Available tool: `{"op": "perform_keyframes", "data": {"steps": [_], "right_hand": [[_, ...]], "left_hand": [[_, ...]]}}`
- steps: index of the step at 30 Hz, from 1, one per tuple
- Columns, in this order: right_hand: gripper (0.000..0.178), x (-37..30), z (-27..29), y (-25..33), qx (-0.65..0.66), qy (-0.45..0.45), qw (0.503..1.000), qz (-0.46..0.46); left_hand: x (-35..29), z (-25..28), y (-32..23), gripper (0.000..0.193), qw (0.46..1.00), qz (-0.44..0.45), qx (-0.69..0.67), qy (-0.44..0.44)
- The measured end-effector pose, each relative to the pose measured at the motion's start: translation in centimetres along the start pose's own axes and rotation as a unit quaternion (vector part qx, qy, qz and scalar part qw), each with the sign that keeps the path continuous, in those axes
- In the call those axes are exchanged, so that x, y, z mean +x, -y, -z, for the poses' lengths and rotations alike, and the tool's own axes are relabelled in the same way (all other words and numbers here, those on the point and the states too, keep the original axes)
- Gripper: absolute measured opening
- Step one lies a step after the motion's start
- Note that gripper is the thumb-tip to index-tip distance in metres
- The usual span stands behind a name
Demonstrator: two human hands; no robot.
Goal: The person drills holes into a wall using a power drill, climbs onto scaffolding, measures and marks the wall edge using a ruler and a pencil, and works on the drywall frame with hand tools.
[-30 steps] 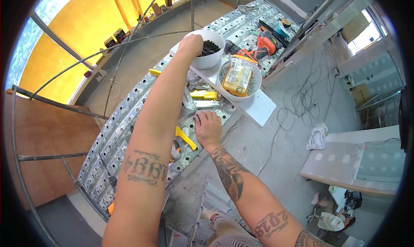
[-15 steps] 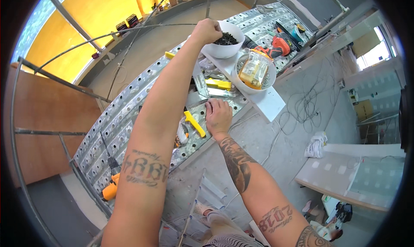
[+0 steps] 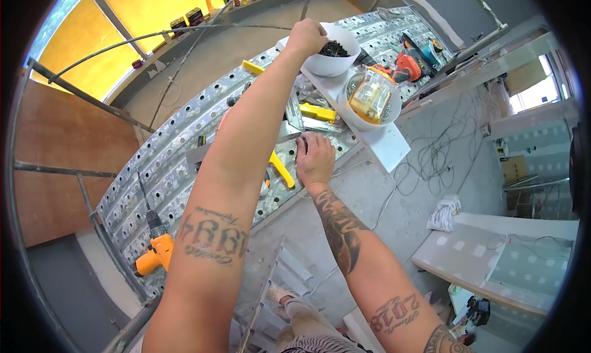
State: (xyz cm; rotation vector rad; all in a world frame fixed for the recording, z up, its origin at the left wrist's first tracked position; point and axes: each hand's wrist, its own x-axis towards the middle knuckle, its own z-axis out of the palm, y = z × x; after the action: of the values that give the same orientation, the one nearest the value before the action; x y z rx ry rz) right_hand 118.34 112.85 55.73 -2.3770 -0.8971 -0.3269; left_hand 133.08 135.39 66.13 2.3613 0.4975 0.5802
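My left hand (image 3: 308, 37) reaches to the far side, at the left rim of a white bowl (image 3: 333, 62) filled with dark screws (image 3: 333, 48). Its fingers are curled together at the bowl's inner edge; whatever they pinch is hidden. My right hand (image 3: 316, 158) rests on the near edge of the perforated metal platform (image 3: 178, 150), fingers laid over the metal, with nothing visible in it. Just beyond it lie metal pieces and a yellow-handled tool (image 3: 317, 112). Another yellow handle (image 3: 281, 170) lies to its left, partly behind my left forearm.
A second white bowl (image 3: 394, 111) holds a clear packet (image 3: 371, 95); both bowls stand on a white board (image 3: 389, 148). An orange drill (image 3: 157, 254) lies near left, a red-orange power tool (image 3: 406, 67) far right. Metal bars edge the platform. Cables (image 3: 434, 146) cover the floor below.
The view has shifted slightly, showing more of the orange drill. My left hand stays at the bowl of screws, and my right hand keeps its place on the platform edge.
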Motion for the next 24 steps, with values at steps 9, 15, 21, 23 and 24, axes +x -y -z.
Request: {"op": "perform_keyframes", "data": {"steps": [9, 15, 21, 23, 24], "right_hand": [[0.011, 0.0, 0.2, 0.1, 0.008, 0.012, 1.0, -0.003], [0.011, 0.1, 0.6, 0.0, 0.004, 0.013, 1.0, -0.01], [0.011, 0.1, 0.8, 0.1, 0.009, 0.014, 1.0, -0.011], [0.012, -0.2, 0.1, 0.9, 0.011, 0.025, 1.0, -0.002], [0.013, -0.4, -0.5, 1.1, 0.009, 0.024, 1.0, 0.002]], "left_hand": [[3.0, -3.0, -0.8, 0.02, 0.935, -0.003, 0.248, 0.252], [4.1, -3.7, -1.5, 0.022, 0.929, -0.017, 0.245, 0.277], [4.1, -3.1, -0.9, 0.025, 0.945, -0.022, 0.213, 0.249], [3.0, -1.9, 0.2, 0.025, 0.95, -0.008, 0.206, 0.236], [2.0, -1.2, 0.1, 0.026, 0.986, -0.036, 0.107, 0.124]]}}
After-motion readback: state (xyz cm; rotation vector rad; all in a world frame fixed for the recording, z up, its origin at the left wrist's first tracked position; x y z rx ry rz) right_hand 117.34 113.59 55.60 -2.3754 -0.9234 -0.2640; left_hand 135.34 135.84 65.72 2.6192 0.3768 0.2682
